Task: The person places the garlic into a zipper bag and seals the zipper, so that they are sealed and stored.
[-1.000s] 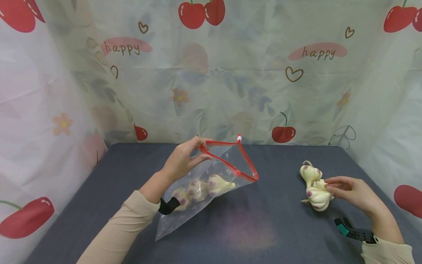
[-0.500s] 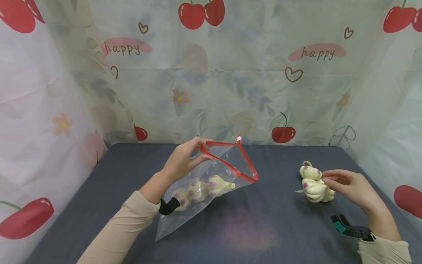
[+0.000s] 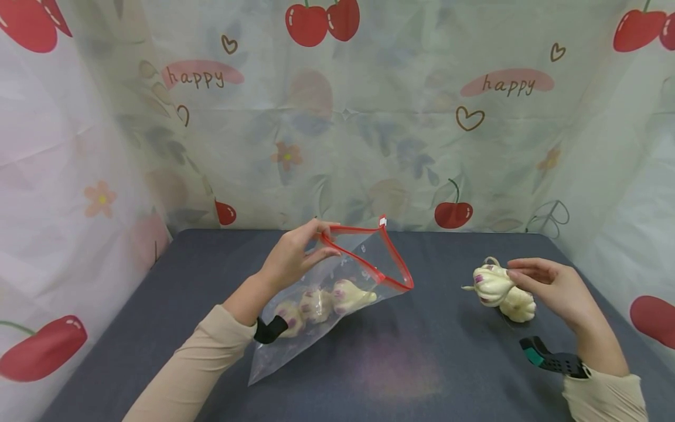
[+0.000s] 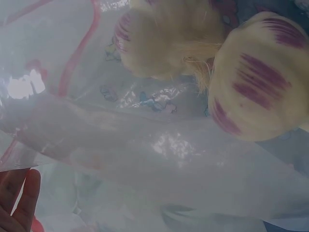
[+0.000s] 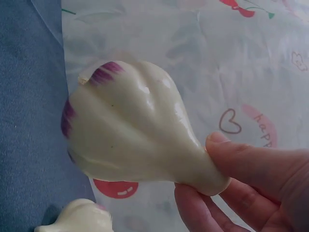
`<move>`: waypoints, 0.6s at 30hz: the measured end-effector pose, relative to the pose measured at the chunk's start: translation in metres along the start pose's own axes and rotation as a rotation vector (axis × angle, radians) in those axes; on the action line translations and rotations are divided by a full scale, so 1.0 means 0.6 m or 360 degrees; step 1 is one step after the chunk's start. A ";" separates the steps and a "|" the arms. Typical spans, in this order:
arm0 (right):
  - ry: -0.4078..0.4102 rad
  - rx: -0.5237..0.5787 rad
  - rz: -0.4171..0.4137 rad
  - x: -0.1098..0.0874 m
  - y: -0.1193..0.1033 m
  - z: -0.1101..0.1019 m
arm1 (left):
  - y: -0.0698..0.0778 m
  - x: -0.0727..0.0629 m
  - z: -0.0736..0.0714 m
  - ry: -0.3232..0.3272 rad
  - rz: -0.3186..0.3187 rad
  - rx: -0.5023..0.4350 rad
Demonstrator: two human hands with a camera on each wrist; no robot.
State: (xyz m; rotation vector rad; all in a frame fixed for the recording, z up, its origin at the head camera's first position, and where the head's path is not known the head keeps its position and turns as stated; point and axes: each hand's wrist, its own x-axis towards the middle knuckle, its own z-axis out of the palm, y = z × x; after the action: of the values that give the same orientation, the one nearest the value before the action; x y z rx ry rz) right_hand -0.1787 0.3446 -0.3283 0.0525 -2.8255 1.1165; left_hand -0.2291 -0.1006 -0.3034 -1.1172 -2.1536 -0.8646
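Observation:
My left hand (image 3: 292, 252) pinches the red rim of a clear zip bag (image 3: 279, 363), whose mouth gapes toward the right. Inside it lie a few garlic bulbs (image 3: 316, 305), cream with purple streaks; two bulbs (image 4: 260, 79) fill the upper right of the left wrist view. On the right, my right hand (image 3: 554, 290) grips another garlic bulb (image 5: 130, 125) by its neck, between thumb and fingers. That bulb is raised above the table. Below it sits a loose bulb (image 3: 519, 306), and one more (image 3: 491, 261) is mostly hidden behind the held one.
A dark grey table (image 3: 411, 340) lies under everything. Printed curtains (image 3: 348, 135) with cherries and "happy" lettering rise at its back and sides. A white slider (image 3: 382, 221) sits at the bag's far rim corner. Black straps (image 3: 559, 360) circle the wrists.
My right hand has lifted its garlic bulb from the group and moved up and slightly left, uncovering the loose bulb below. My left hand and the bag stay still.

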 end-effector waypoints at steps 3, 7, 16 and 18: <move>0.0034 0.0045 -0.0029 0.001 -0.006 0.003 | -0.001 0.000 0.001 0.0003 0.0003 -0.0008; 0.0062 0.0102 -0.0059 0.002 -0.016 0.006 | -0.003 0.000 0.002 -0.0003 0.0000 -0.0030; 0.0157 0.0186 -0.0135 0.005 -0.042 0.017 | -0.002 0.001 0.002 -0.0011 -0.0006 -0.0039; 0.0171 0.0214 -0.0155 0.006 -0.048 0.019 | -0.001 0.001 0.001 -0.0011 -0.0005 -0.0037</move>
State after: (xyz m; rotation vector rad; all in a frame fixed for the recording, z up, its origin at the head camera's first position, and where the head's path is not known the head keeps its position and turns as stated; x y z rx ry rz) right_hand -0.1810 0.3159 -0.3167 0.1353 -2.6211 1.2463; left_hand -0.2302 -0.1001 -0.3037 -1.1302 -2.1563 -0.8904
